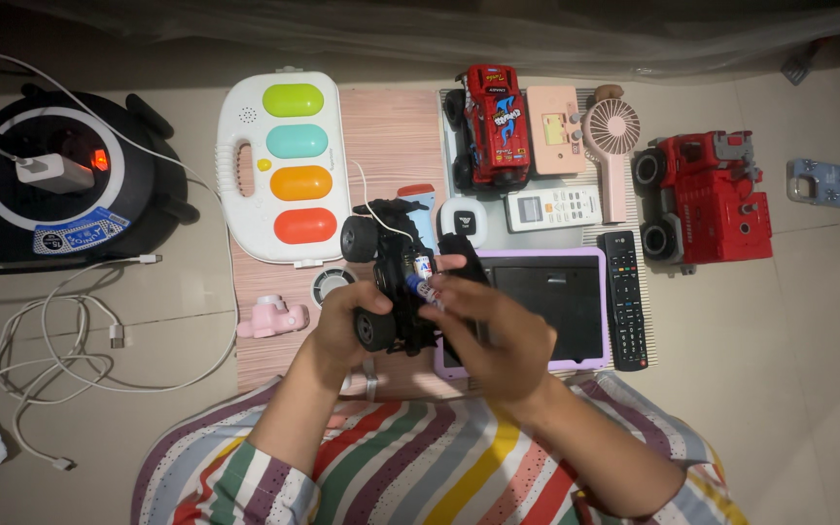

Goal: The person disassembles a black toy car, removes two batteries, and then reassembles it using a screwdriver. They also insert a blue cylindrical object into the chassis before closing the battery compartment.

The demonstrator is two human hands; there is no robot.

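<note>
The black toy car chassis with big knobbly wheels (396, 282) is held up above the near edge of the pale wooden mat (391, 126), underside turned to the camera; its long axis runs from the near edge towards the far edge, one wheel at the far left, another at the near left by the palm. The left hand (337, 326) grasps it from the left and below, fingers wrapped around the near wheel and frame; the right hand (488, 331) comes in from the right, its fingertips (439, 292) pinched on a small blue-and-white cylindrical battery (424, 277) that lies against the middle of the chassis, so the battery sits just left of the right fingers and along the car's length; the right hand is the nearer to it. A thin white wire (369, 199) curls off the far end of the chassis.

Under the right hand lies a lilac-framed tablet with a dark screen (566, 301); beside it on the right, a black remote control (624, 301). Towards the far edge stand a white toy keyboard with four coloured oval keys (279, 165), a red toy truck (493, 122), a pink handheld fan (612, 146) and a white remote control (553, 207); a small pink toy camera (271, 318) rests at the mat's left edge. Off the mat, a larger red toy vehicle (707, 199) sits to the right, and a black round appliance (51, 180) with white cables (60, 331) to the left.
</note>
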